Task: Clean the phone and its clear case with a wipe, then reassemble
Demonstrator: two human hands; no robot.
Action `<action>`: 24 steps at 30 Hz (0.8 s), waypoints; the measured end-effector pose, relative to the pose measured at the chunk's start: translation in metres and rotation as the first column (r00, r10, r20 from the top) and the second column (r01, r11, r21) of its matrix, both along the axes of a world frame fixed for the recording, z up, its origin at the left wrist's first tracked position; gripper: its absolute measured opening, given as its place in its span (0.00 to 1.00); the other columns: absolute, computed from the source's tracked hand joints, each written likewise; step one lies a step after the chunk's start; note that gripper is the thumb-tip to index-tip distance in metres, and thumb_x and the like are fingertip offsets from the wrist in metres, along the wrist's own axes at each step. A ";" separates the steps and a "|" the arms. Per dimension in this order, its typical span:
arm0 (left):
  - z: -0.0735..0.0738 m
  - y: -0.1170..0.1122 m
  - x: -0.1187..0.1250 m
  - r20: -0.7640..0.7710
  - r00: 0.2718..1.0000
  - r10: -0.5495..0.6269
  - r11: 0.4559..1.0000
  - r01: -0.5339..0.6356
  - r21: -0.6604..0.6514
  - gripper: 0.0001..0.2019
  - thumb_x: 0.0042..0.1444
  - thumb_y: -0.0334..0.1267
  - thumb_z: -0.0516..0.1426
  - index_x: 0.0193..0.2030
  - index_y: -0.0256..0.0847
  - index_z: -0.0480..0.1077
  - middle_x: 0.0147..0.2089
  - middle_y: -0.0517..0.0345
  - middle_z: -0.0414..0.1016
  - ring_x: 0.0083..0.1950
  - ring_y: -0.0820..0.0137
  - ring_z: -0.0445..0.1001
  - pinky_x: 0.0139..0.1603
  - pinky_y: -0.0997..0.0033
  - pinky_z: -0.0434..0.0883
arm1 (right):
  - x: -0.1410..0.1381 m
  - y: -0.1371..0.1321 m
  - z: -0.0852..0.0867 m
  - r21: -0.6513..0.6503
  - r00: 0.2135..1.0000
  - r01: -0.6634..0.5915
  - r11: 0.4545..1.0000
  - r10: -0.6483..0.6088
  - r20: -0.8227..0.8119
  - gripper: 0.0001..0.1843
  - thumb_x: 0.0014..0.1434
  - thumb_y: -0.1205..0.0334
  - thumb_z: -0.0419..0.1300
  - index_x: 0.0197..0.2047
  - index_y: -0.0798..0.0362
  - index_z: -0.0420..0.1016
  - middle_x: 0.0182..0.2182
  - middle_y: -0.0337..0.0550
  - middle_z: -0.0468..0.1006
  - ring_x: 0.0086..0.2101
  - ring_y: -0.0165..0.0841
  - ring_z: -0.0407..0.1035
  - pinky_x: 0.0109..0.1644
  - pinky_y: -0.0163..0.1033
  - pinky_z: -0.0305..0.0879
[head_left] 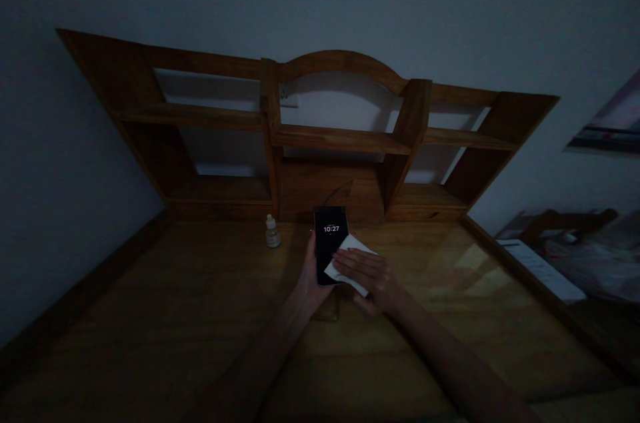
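A dark smartphone (330, 246) with a lit clock reading 10:27 is held upright over the desk. My left hand (311, 276) grips it along its left side and lower back, with most of the fingers hidden behind it. My right hand (367, 274) presses a folded white tissue (356, 244) against the lower right of the screen, its fingers lying over the tissue. To the left of the phone a small clear bottle (273, 234) with a white cap stands on the desk. A small flat object, too dim to name, lies beneath my hands.
The wooden desk (200, 316) has a raised rim on its sides and a wooden shelf unit (340, 139) along the back. A wall socket (289, 96) shows through the shelf. Beyond the right rim lie white papers (543, 269) and a plastic bag (595, 266).
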State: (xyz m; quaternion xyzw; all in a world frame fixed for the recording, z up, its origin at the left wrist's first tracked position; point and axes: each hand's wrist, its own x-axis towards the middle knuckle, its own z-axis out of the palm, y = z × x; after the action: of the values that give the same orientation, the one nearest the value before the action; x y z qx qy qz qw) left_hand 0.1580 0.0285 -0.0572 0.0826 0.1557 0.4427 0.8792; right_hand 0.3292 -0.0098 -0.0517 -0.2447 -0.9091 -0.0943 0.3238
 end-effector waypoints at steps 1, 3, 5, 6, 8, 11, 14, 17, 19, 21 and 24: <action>0.001 -0.001 0.000 -0.021 0.999 0.024 1.000 -0.024 -0.010 0.23 0.64 0.54 0.54 0.44 0.32 0.76 0.40 0.47 0.80 0.37 0.66 0.78 0.42 0.68 0.75 | 0.000 0.000 0.000 -0.003 1.000 0.031 1.000 -0.031 0.002 0.34 0.62 0.61 0.53 0.71 0.54 0.56 0.63 0.51 0.69 0.63 0.40 0.62 0.64 0.53 0.65; 0.003 -0.002 0.001 -0.031 0.998 0.053 0.998 -0.053 -0.023 0.22 0.64 0.53 0.55 0.43 0.33 0.76 0.41 0.49 0.80 0.39 0.66 0.78 0.45 0.67 0.74 | -0.001 0.000 0.002 -0.014 0.994 0.110 0.994 -0.110 0.011 0.35 0.62 0.63 0.53 0.72 0.53 0.54 0.64 0.50 0.67 0.64 0.40 0.61 0.65 0.54 0.63; 0.006 -0.003 0.003 -0.039 0.997 0.063 0.997 -0.064 -0.030 0.21 0.65 0.52 0.54 0.47 0.34 0.76 0.45 0.49 0.80 0.42 0.66 0.78 0.50 0.67 0.73 | -0.004 0.001 0.004 -0.029 0.979 0.204 0.978 -0.204 0.011 0.36 0.63 0.64 0.52 0.73 0.53 0.50 0.66 0.50 0.64 0.66 0.41 0.57 0.68 0.56 0.58; 0.007 -0.004 0.005 -0.056 0.997 0.059 0.998 -0.060 -0.031 0.22 0.65 0.52 0.53 0.49 0.34 0.76 0.46 0.49 0.80 0.44 0.65 0.78 0.52 0.67 0.72 | -0.005 0.002 0.005 -0.044 0.967 0.256 0.966 -0.256 0.009 0.37 0.64 0.65 0.52 0.74 0.52 0.48 0.68 0.49 0.61 0.67 0.41 0.54 0.69 0.57 0.55; 0.007 -0.006 0.008 -0.112 0.992 0.051 0.998 -0.054 -0.019 0.22 0.64 0.51 0.55 0.53 0.35 0.75 0.48 0.49 0.80 0.48 0.64 0.78 0.55 0.66 0.70 | -0.006 0.004 0.008 -0.086 0.934 0.355 0.931 -0.356 -0.003 0.37 0.65 0.67 0.50 0.75 0.51 0.43 0.70 0.47 0.55 0.69 0.41 0.49 0.71 0.59 0.50; 0.002 -0.010 0.015 -0.164 0.986 0.029 0.999 -0.023 0.040 0.22 0.62 0.51 0.57 0.54 0.35 0.74 0.51 0.49 0.79 0.52 0.63 0.76 0.56 0.68 0.69 | -0.004 0.009 0.011 -0.145 0.878 0.463 0.874 -0.474 -0.057 0.36 0.69 0.66 0.48 0.75 0.47 0.39 0.72 0.43 0.48 0.70 0.42 0.43 0.72 0.60 0.47; -0.005 -0.013 0.020 -0.249 0.968 -0.022 0.998 0.037 0.058 0.23 0.61 0.53 0.58 0.54 0.35 0.75 0.50 0.48 0.79 0.51 0.62 0.77 0.54 0.66 0.71 | -0.001 0.013 0.011 -0.191 0.844 0.501 0.844 -0.525 -0.111 0.34 0.71 0.65 0.45 0.75 0.44 0.35 0.73 0.40 0.44 0.71 0.41 0.40 0.72 0.60 0.47; -0.006 -0.016 0.024 -0.343 0.937 -0.059 0.995 0.083 0.055 0.24 0.60 0.53 0.59 0.53 0.36 0.75 0.50 0.47 0.79 0.52 0.59 0.76 0.53 0.65 0.71 | -0.002 0.015 0.009 -0.214 0.843 0.495 0.842 -0.526 -0.118 0.34 0.72 0.64 0.43 0.76 0.46 0.32 0.74 0.41 0.40 0.71 0.41 0.37 0.73 0.58 0.47; -0.004 -0.018 0.025 -0.366 0.930 -0.041 0.998 0.057 0.032 0.23 0.60 0.52 0.60 0.53 0.36 0.75 0.51 0.46 0.79 0.56 0.58 0.75 0.55 0.65 0.70 | -0.006 0.016 0.007 -0.197 0.859 0.477 0.857 -0.501 -0.100 0.34 0.71 0.65 0.42 0.76 0.47 0.32 0.74 0.41 0.40 0.71 0.41 0.37 0.73 0.59 0.45; -0.001 -0.019 0.026 -0.361 0.933 -0.009 1.000 0.007 -0.006 0.21 0.60 0.50 0.59 0.53 0.36 0.75 0.52 0.46 0.79 0.59 0.58 0.72 0.58 0.64 0.68 | -0.012 0.015 0.006 -0.177 0.884 0.445 0.878 -0.463 -0.070 0.35 0.70 0.67 0.43 0.76 0.47 0.32 0.74 0.41 0.41 0.71 0.40 0.37 0.73 0.60 0.44; 0.001 -0.018 0.025 -0.286 0.957 0.041 0.998 -0.052 -0.033 0.20 0.62 0.47 0.57 0.55 0.36 0.74 0.53 0.46 0.78 0.61 0.58 0.71 0.60 0.63 0.68 | -0.021 0.011 0.005 -0.178 0.914 0.399 0.900 -0.406 -0.002 0.37 0.68 0.68 0.45 0.76 0.50 0.34 0.73 0.44 0.42 0.71 0.40 0.37 0.73 0.59 0.45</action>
State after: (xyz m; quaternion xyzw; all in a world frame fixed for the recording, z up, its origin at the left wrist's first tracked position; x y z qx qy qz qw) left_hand 0.1828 0.0102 -0.0564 0.1244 0.2917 0.4436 0.8383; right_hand 0.3079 0.0008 -0.0469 -0.4561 -0.8371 -0.0746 0.2926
